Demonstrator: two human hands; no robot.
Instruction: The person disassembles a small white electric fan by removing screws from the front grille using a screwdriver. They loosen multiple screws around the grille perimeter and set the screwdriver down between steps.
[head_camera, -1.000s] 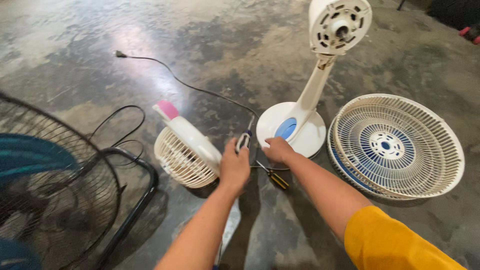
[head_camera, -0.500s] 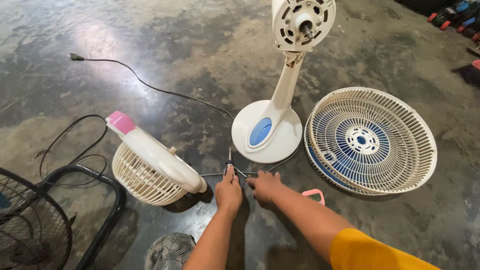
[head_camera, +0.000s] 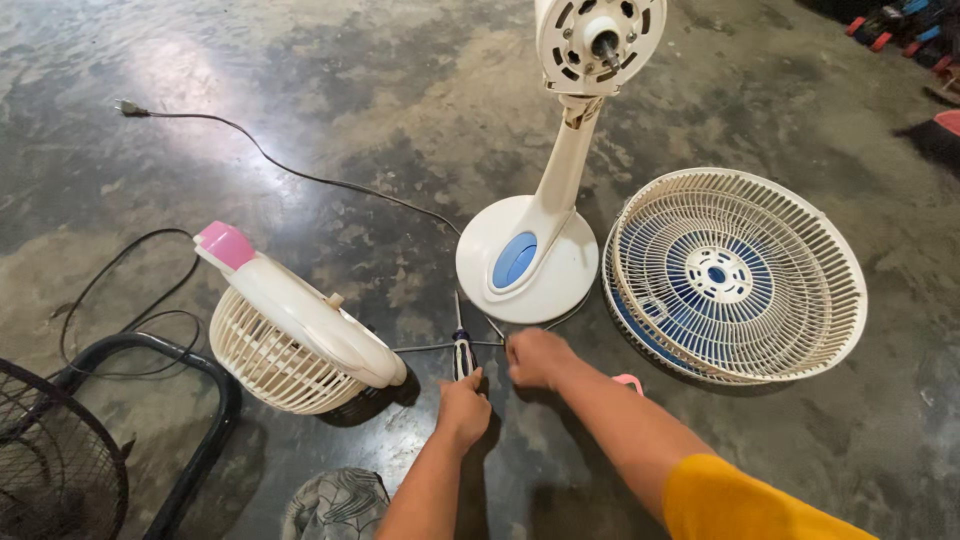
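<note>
Screwdriver (head_camera: 461, 352) in clenched left hand (head_camera: 463, 408) — right hand (head_camera: 536, 357) fisted beside white fan base (head_camera: 528, 262).

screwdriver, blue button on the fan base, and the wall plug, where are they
screwdriver (head_camera: 462, 352), head view, on its dark handle
blue button (head_camera: 514, 261), head view, middle of the oval
wall plug (head_camera: 126, 107), head view, on the plug body at the cord's end

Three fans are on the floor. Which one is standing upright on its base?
The white fan with the blue oval on its round base: its neck rises to a bare motor head. The small pink-tipped fan lies tipped over, and the black fan sits at the left edge.
</note>
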